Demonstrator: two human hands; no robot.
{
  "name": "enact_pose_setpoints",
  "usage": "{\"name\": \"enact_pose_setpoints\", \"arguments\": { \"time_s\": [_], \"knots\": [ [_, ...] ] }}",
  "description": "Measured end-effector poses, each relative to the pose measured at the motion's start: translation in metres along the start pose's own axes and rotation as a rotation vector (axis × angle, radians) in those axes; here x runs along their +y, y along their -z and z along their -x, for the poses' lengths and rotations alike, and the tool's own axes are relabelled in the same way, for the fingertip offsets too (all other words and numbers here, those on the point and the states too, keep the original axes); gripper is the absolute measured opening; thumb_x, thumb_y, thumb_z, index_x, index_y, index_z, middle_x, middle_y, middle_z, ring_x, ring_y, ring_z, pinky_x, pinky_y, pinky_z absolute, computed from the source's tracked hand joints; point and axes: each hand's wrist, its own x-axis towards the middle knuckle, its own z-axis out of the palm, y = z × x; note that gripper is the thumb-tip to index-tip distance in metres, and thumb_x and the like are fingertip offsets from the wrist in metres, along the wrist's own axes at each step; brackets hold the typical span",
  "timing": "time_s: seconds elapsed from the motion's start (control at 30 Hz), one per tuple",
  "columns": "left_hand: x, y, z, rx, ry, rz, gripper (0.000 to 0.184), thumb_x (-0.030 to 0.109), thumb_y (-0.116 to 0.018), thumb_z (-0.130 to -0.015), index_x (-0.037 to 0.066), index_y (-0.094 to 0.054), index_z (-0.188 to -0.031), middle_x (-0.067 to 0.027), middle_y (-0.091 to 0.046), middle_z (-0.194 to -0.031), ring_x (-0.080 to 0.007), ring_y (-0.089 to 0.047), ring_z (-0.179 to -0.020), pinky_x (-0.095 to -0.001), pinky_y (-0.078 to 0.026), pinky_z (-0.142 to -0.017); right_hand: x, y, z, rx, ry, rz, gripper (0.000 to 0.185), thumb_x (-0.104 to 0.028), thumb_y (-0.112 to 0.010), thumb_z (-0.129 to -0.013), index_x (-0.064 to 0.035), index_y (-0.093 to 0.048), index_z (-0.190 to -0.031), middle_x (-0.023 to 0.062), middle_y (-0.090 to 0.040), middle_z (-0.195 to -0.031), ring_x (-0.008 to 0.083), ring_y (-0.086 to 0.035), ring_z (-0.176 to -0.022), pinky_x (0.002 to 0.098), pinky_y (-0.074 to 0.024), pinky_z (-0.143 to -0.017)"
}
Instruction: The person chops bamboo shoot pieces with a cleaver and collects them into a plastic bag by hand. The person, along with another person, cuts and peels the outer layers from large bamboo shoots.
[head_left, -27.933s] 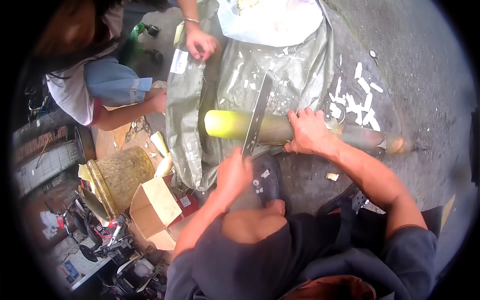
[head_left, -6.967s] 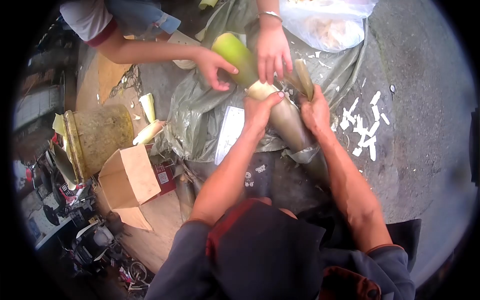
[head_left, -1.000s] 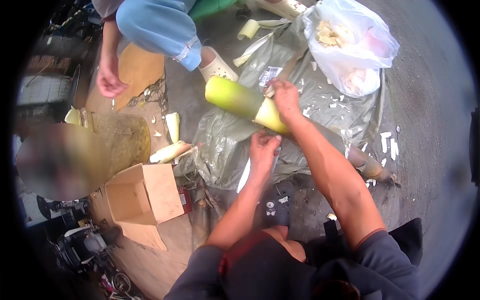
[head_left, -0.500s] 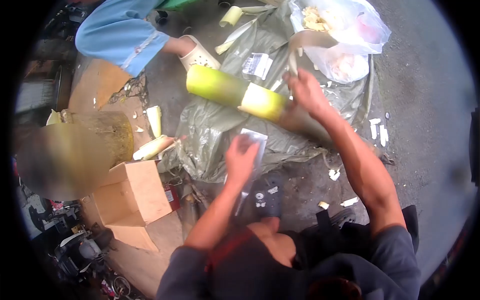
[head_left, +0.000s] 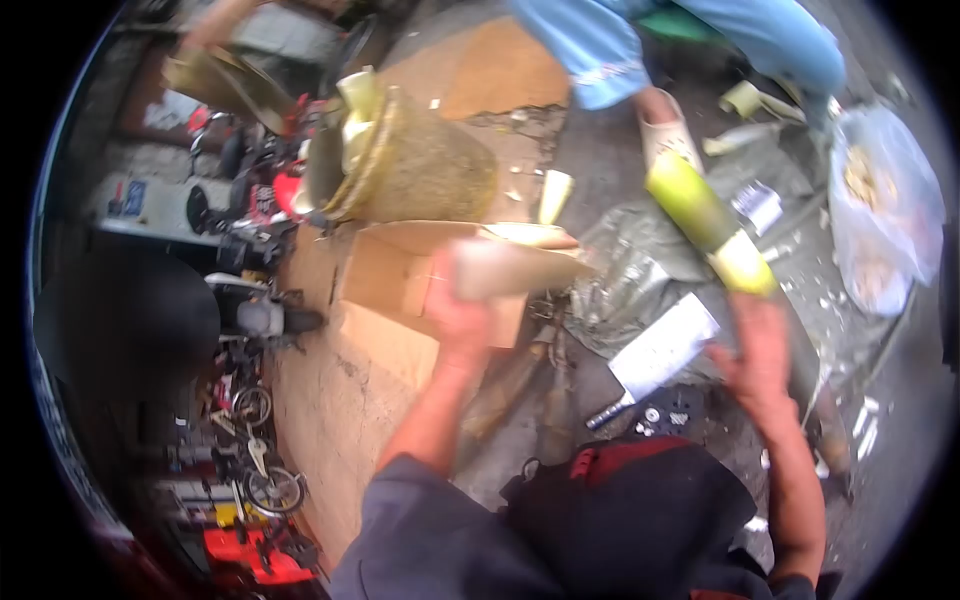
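Note:
My left hand (head_left: pixel 458 305) is closed on a brownish curved piece of husk (head_left: pixel 520 268), blurred by motion, above the open cardboard box (head_left: pixel 385 345). My right hand (head_left: pixel 758 355) has its fingers spread and lies over the lower part of a thick green stalk (head_left: pixel 690 205); whether it presses on it I cannot tell. A pale peeled band (head_left: pixel 742 265) shows just beyond the fingertips. Left of that hand, a cleaver (head_left: pixel 665 345) with a broad blade and dark handle lies flat near the plastic sheet (head_left: pixel 620 275).
A stained yellowish bucket (head_left: pixel 430 165) holds pale husk pieces. Another person's blue trouser leg (head_left: pixel 590 50) and pale clog (head_left: pixel 668 130) are beyond the stalk. A plastic bag (head_left: pixel 885 215) with pale pieces stands right. Upper left, another person's hand (head_left: pixel 215 25) is near brown husks (head_left: pixel 225 88).
The view has swung left. My left hand has moved from over the cleaver to the box and now holds husk. My right hand has come down from a raised curved strip and opened.

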Motion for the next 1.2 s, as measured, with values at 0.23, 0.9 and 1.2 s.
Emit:
{"name": "enact_pose_setpoints", "arguments": {
  "time_s": [0.23,0.9,1.2],
  "knots": [
    [-0.014,0.179,-0.223,0.599,-0.185,-0.499,0.045,0.037,-0.063,-0.097,-0.007,-0.065,-0.108,-0.0222,-0.071,-0.096,-0.0373,-0.065,-0.086,-0.0436,-0.049,-0.084,0.125,0.074,0.059,-0.100,-0.709,0.215,0.060,-0.033,-0.070,-0.094,0.0028,-0.053,-0.140,0.0267,-0.055,-0.139,0.0424,-0.054,-0.129,0.0437,-0.0420,-0.109],
    [-0.098,0.068,0.013,-0.222,0.525,-0.189,0.047,0.028,-0.077,-0.089,-0.008,-0.067,-0.117,-0.0173,-0.074,-0.105,-0.0228,-0.069,-0.097,-0.0354,-0.053,-0.089,0.110,0.055,0.074,0.084,-0.729,-0.774,0.021,-0.029,-0.061,-0.101,-0.0100,-0.060,-0.092,-0.0070,-0.045,-0.075,0.0056,-0.041,-0.069,0.0244,-0.0322,-0.063],
    [-0.159,0.090,-0.024,-0.768,0.649,-0.553,0.069,0.021,-0.076,-0.076,-0.004,-0.055,-0.138,-0.0295,-0.055,-0.142,-0.0379,-0.060,-0.126,-0.0442,-0.050,-0.101,0.119,0.029,0.084,0.395,-1.039,-1.136,0.023,-0.034,-0.060,-0.102,-0.0116,-0.058,-0.102,-0.0044,-0.048,-0.084,0.0106,-0.052,-0.076,0.0366,-0.0531,-0.076]
  ]
}}
